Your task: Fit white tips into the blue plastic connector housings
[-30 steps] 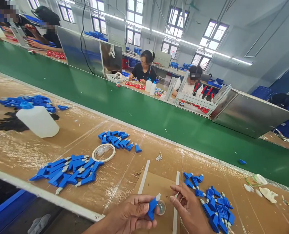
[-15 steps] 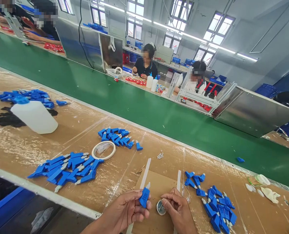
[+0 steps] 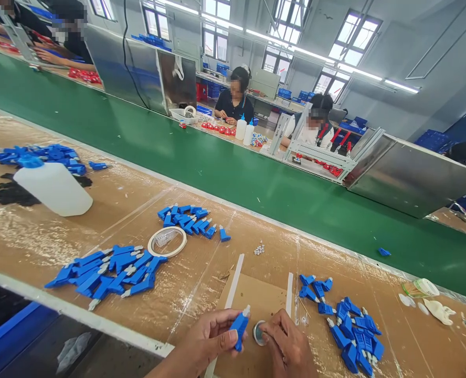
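Observation:
My left hand (image 3: pixel 213 338) grips a blue plastic part (image 3: pixel 240 328) with a pale tip pointing up, thumb across its face. Just to the right, my right hand (image 3: pixel 286 341) has its fingers closed at a small round metal tin (image 3: pixel 260 333), tilted over the cardboard sheet (image 3: pixel 252 294). The tin's contents are hard to make out. Whitish tape strips run along both sides of the sheet. Beyond it lies a small pile of pale pellets (image 3: pixel 259 248), and small springs (image 3: pixel 224 275) lie by the left strip.
Blue parts lie in piles at left (image 3: pixel 110 273), centre (image 3: pixel 186 218) and right (image 3: pixel 355 331). A tape ring (image 3: pixel 167 242) touches the left pile. A white bottle (image 3: pixel 55 186) leans at far left. Across the green belt (image 3: pixel 201 168), several people sit at work. A cup (image 3: pixel 425 287) lies at right.
The blue part in my left hand has turned and moved slightly right, its thumb now over the front. My right fingers have shifted over the tin. A blue piece on the belt has moved slightly left.

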`<state>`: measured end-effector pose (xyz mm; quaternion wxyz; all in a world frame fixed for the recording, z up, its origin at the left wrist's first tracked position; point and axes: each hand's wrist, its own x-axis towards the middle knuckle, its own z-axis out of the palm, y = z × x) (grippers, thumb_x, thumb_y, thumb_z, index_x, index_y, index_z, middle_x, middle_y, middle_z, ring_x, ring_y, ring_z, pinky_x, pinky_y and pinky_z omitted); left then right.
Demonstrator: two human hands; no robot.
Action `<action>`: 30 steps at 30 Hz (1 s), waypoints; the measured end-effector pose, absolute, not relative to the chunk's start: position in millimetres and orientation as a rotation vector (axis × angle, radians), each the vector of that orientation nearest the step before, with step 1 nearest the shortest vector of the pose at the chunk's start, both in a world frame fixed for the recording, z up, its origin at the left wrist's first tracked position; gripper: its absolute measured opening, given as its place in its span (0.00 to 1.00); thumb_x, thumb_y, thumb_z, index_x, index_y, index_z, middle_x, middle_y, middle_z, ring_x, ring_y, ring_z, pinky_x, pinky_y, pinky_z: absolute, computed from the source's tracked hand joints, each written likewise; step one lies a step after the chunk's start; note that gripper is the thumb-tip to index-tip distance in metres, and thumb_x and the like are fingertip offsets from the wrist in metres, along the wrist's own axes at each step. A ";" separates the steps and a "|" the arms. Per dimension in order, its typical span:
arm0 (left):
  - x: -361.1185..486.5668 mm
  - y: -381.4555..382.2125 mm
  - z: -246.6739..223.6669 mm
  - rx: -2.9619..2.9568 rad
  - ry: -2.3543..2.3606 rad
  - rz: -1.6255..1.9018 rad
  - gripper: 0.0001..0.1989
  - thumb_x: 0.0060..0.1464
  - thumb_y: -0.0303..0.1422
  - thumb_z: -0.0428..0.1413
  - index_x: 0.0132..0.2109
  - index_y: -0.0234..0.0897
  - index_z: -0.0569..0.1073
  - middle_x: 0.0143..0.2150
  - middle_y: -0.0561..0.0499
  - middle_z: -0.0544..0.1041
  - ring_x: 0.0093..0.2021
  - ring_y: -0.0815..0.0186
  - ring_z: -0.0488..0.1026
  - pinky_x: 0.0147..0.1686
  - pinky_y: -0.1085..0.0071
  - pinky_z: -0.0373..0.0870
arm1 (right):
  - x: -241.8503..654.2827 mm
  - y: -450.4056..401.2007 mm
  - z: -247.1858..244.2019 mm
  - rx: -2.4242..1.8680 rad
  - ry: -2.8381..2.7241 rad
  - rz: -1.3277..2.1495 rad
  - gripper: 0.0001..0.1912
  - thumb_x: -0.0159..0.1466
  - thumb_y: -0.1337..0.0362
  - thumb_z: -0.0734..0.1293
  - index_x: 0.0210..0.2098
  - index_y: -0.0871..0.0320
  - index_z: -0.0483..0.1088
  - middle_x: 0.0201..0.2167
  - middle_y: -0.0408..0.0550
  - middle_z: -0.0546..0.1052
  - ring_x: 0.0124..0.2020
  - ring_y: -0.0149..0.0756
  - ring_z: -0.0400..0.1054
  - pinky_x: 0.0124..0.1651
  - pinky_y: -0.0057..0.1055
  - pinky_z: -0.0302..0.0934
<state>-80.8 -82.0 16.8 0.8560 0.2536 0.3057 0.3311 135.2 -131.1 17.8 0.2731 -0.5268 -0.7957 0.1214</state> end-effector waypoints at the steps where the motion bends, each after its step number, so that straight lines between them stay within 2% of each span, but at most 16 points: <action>1: -81.8 -81.9 16.4 0.540 0.646 0.687 0.22 0.40 0.42 0.72 0.42 0.33 0.83 0.33 0.45 0.80 0.31 0.66 0.72 0.31 0.72 0.65 | 135.2 -130.7 18.2 -1.423 -2.111 0.345 0.15 0.70 0.73 0.56 0.41 0.55 0.73 0.30 0.46 0.69 0.28 0.36 0.69 0.29 0.29 0.63; 4: -85.5 -80.2 15.2 0.528 0.641 0.650 0.20 0.44 0.41 0.69 0.41 0.31 0.82 0.34 0.42 0.81 0.30 0.65 0.74 0.31 0.71 0.64 | 136.4 -129.3 17.4 -1.500 -1.978 0.450 0.13 0.70 0.70 0.59 0.39 0.53 0.74 0.31 0.45 0.72 0.30 0.36 0.71 0.33 0.29 0.65; 9: -87.4 -78.7 13.6 0.483 0.629 0.658 0.15 0.49 0.41 0.66 0.37 0.33 0.78 0.35 0.41 0.82 0.31 0.63 0.77 0.30 0.71 0.66 | 138.4 -126.7 10.9 -1.551 -1.840 0.504 0.10 0.70 0.65 0.62 0.38 0.51 0.75 0.30 0.44 0.74 0.29 0.36 0.70 0.30 0.28 0.64; 16: -84.2 -76.9 7.9 0.490 0.645 0.670 0.15 0.50 0.43 0.66 0.34 0.34 0.77 0.35 0.43 0.81 0.33 0.63 0.76 0.32 0.71 0.67 | 133.6 -127.3 13.9 -1.567 -1.891 0.515 0.14 0.72 0.62 0.59 0.32 0.53 0.73 0.28 0.44 0.71 0.28 0.36 0.68 0.32 0.30 0.62; 20: -85.5 -77.2 6.6 0.550 0.702 0.709 0.18 0.45 0.45 0.68 0.35 0.33 0.81 0.34 0.45 0.79 0.36 0.64 0.72 0.36 0.71 0.65 | 136.3 -127.9 17.8 -1.650 -1.857 0.637 0.16 0.72 0.59 0.59 0.31 0.54 0.72 0.27 0.43 0.71 0.28 0.36 0.68 0.31 0.30 0.61; 27: -80.0 -79.4 17.1 0.432 0.727 0.718 0.19 0.38 0.44 0.72 0.33 0.33 0.84 0.27 0.51 0.71 0.28 0.71 0.60 0.31 0.75 0.60 | 146.9 -130.7 29.7 -1.693 -1.472 0.802 0.23 0.68 0.44 0.60 0.30 0.54 0.72 0.27 0.43 0.70 0.28 0.37 0.66 0.31 0.30 0.60; 30: -73.4 -78.2 22.0 0.431 0.686 0.684 0.20 0.40 0.45 0.71 0.34 0.31 0.84 0.22 0.53 0.68 0.24 0.73 0.58 0.27 0.76 0.58 | 145.0 -135.5 33.6 -1.652 -1.478 0.726 0.20 0.68 0.46 0.62 0.31 0.53 0.74 0.28 0.44 0.72 0.29 0.38 0.68 0.33 0.30 0.62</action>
